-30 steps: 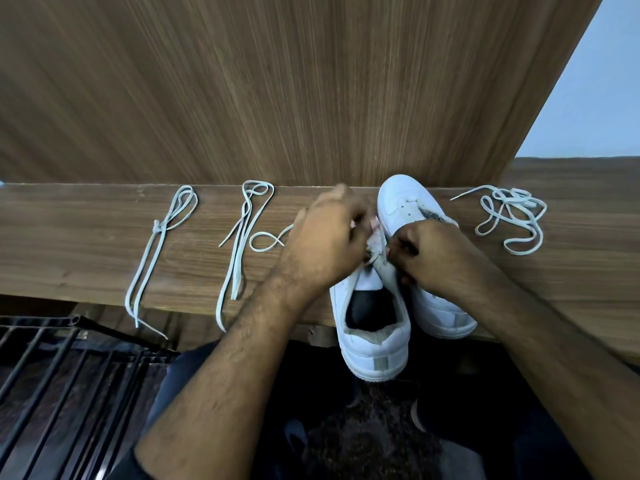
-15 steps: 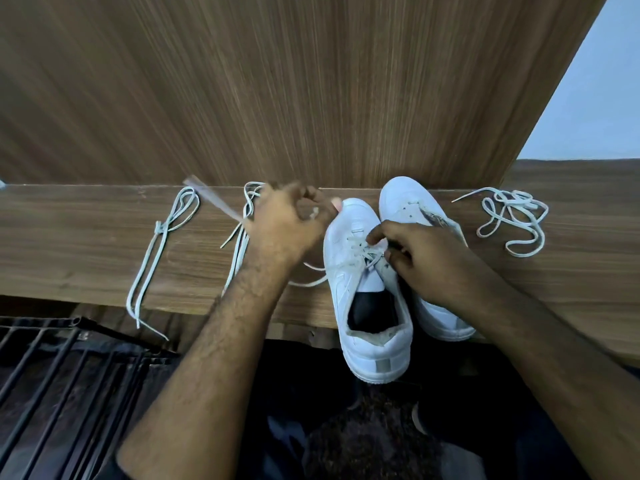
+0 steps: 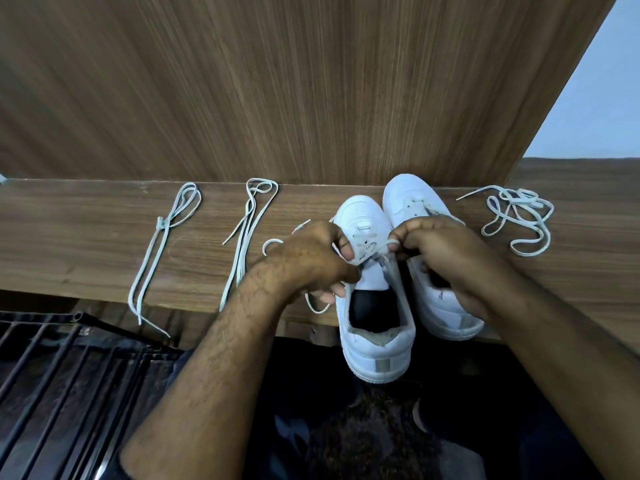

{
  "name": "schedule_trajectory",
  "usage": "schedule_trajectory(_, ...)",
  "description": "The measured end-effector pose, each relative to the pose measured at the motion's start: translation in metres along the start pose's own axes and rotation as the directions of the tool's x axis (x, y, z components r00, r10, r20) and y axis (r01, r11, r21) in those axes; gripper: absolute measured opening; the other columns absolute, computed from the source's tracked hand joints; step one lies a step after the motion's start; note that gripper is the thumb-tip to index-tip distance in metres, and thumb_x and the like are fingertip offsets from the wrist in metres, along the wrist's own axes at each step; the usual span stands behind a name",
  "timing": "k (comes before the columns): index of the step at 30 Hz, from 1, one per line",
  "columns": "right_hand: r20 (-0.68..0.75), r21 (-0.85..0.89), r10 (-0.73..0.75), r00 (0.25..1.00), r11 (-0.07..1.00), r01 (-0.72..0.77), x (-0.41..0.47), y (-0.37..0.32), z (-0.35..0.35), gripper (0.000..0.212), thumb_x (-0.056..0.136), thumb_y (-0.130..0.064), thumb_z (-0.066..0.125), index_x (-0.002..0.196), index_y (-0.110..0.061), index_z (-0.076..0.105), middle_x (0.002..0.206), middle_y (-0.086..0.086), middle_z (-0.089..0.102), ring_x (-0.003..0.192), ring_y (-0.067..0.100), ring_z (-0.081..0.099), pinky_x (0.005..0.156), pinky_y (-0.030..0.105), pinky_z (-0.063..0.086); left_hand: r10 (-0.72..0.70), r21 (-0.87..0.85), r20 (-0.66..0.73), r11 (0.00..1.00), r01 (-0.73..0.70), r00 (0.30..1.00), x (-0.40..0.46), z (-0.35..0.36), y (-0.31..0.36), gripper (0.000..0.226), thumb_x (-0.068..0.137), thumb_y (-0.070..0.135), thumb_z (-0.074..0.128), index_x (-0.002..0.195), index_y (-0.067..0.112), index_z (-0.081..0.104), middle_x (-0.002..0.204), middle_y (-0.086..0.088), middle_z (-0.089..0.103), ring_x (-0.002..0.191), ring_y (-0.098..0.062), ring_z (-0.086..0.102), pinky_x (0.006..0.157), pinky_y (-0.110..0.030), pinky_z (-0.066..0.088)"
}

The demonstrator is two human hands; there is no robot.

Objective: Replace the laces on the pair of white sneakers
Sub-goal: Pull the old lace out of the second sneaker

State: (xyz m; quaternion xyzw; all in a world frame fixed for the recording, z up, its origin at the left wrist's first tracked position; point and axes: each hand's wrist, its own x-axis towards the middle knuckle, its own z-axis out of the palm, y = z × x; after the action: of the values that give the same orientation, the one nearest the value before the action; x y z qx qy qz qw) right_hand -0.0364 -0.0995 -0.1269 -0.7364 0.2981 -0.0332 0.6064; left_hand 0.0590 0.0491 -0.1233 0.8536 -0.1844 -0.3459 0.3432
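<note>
Left hand (image 3: 311, 258) back at near sneaker (image 3: 374, 306); both hands pinch lace (image 3: 379, 247).

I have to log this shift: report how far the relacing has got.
Done: one loose lace lies tangled on the shelf, seemingly already removed. In hand: left hand and right hand pinch the lace at the left sneaker. Left: the right sneaker; two tidy laces unused.

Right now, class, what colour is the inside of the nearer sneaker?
Black inside the nearer sneaker, in the head view.
</note>
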Motion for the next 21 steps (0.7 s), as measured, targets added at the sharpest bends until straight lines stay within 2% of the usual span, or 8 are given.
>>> schedule_trajectory(4,-0.118,-0.237,-0.098,0.988,0.969,0.068,0.000,0.004,-0.001,0.036,0.093,-0.031,0.046,0.072,-0.011,0.067,0.071,0.000,0.067,0.058,0.010,0.056,0.055,0.028,0.036,-0.069,-0.109,0.069,0.991,0.077,0.995,0.003,-0.003,0.001,0.012,0.091,-0.005,0.066,0.091,0.006,0.061,0.082,-0.017,0.067,0.055,-0.016,0.068,0.055,-0.030,0.061)
schedule_trajectory(7,0.018,-0.736,-0.565,0.825,0.551,0.394,0.002,0.019,0.012,0.034,0.091,-0.054,0.055,0.083,-0.023,0.067,0.088,-0.003,0.055,0.083,0.016,0.056,0.072,0.034,0.045,-0.077,-0.130,0.061,0.988,0.085,0.995,0.001,-0.004,0.001,0.014,0.094,-0.009,0.056,0.099,0.002,0.062,0.084,-0.014,0.066,0.060,-0.019,0.068,0.056,-0.032,0.061)
schedule_trajectory(10,0.183,-0.755,-0.574,0.798,0.438,0.488,0.009,0.027,0.026,0.020,0.091,-0.043,0.065,0.086,-0.023,0.067,0.099,-0.003,0.051,0.097,0.020,0.051,0.074,0.037,0.046,-0.072,-0.138,0.054,0.987,0.079,0.996,0.000,-0.005,-0.003,0.018,0.094,-0.010,0.052,0.097,0.002,0.065,0.082,-0.012,0.065,0.064,-0.020,0.071,0.060,-0.035,0.062)
schedule_trajectory(13,0.138,-0.597,-0.564,0.814,0.608,0.523,0.011,0.026,0.033,0.019,0.095,-0.033,0.064,0.083,-0.019,0.069,0.096,-0.001,0.058,0.093,0.019,0.055,0.077,0.036,0.046,-0.081,-0.142,0.052,0.986,0.088,0.995,-0.001,-0.004,-0.002,0.017,0.095,-0.009,0.052,0.094,0.004,0.062,0.082,-0.011,0.064,0.063,-0.020,0.070,0.061,-0.038,0.062)
schedule_trajectory(15,0.011,0.055,-0.360,0.933,0.932,0.359,0.004,0.010,0.031,0.023,0.100,-0.026,0.057,0.081,-0.018,0.066,0.084,-0.001,0.067,0.079,0.014,0.062,0.075,0.031,0.049,-0.088,-0.139,0.053,0.986,0.095,0.995,-0.001,-0.004,0.000,0.018,0.096,-0.009,0.053,0.091,0.007,0.059,0.082,-0.011,0.065,0.061,-0.019,0.069,0.060,-0.039,0.061)
schedule_trajectory(17,-0.034,0.547,-0.208,0.978,0.815,0.192,-0.001,-0.003,0.022,0.030,0.104,-0.024,0.048,0.076,-0.016,0.056,0.062,0.000,0.062,0.061,0.015,0.059,0.066,0.027,0.051,-0.086,-0.137,0.064,0.986,0.094,0.994,-0.002,-0.004,0.001,0.019,0.095,-0.010,0.053,0.093,0.007,0.059,0.082,-0.009,0.065,0.061,-0.019,0.069,0.056,-0.037,0.060)
schedule_trajectory(19,-0.086,0.438,-0.223,0.971,0.867,0.238,0.000,-0.006,0.014,0.036,0.104,-0.033,0.048,0.071,-0.021,0.048,0.049,-0.007,0.047,0.049,0.011,0.049,0.063,0.030,0.046,-0.082,-0.143,0.070,0.985,0.091,0.994,-0.002,-0.005,0.002,0.020,0.095,-0.012,0.051,0.095,0.007,0.059,0.081,-0.007,0.064,0.061,-0.018,0.068,0.053,-0.034,0.059)
schedule_trajectory(21,-0.046,-0.195,-0.359,0.932,0.919,0.344,0.003,0.005,0.013,0.027,0.098,-0.042,0.057,0.079,-0.024,0.053,0.049,-0.007,0.050,0.048,0.007,0.048,0.061,0.030,0.044,-0.083,-0.143,0.069,0.985,0.093,0.994,-0.003,-0.005,0.002,0.021,0.095,-0.011,0.050,0.093,0.007,0.059,0.082,-0.006,0.063,0.062,-0.018,0.068,0.051,-0.034,0.059)
